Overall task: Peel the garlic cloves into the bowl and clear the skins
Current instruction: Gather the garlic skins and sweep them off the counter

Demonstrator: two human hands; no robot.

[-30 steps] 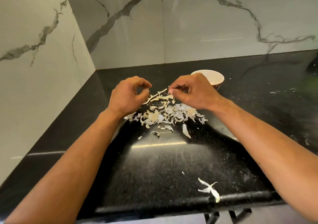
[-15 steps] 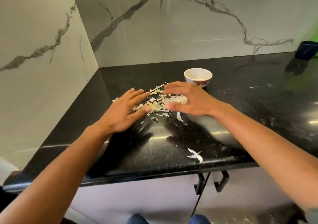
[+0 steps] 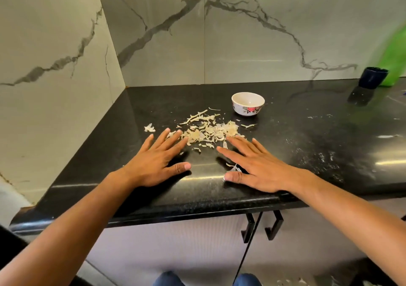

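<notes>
A heap of dry garlic skins [image 3: 208, 131] lies on the black counter [image 3: 296, 145], in front and to the left of a small white bowl [image 3: 247, 104] with a red flower on its side. What the bowl holds is hidden by its rim. My left hand [image 3: 158, 162] lies flat on the counter, fingers straight, its tips at the near left edge of the heap. My right hand [image 3: 252, 165] lies flat too, fingers spread, tips at the heap's near right edge. A few loose skins [image 3: 234, 167] sit under its thumb side.
A stray skin [image 3: 149, 128] lies left of the heap. A dark cup [image 3: 373, 77] stands at the back right beside a blurred green thing [image 3: 393, 51]. Marble walls close the left and back. Black cabinet handles [image 3: 261, 226] hang below the counter's front edge.
Both hands went from pinching above the heap to lying flat, then drew back toward the counter's front edge. The camera has pulled back and up.
</notes>
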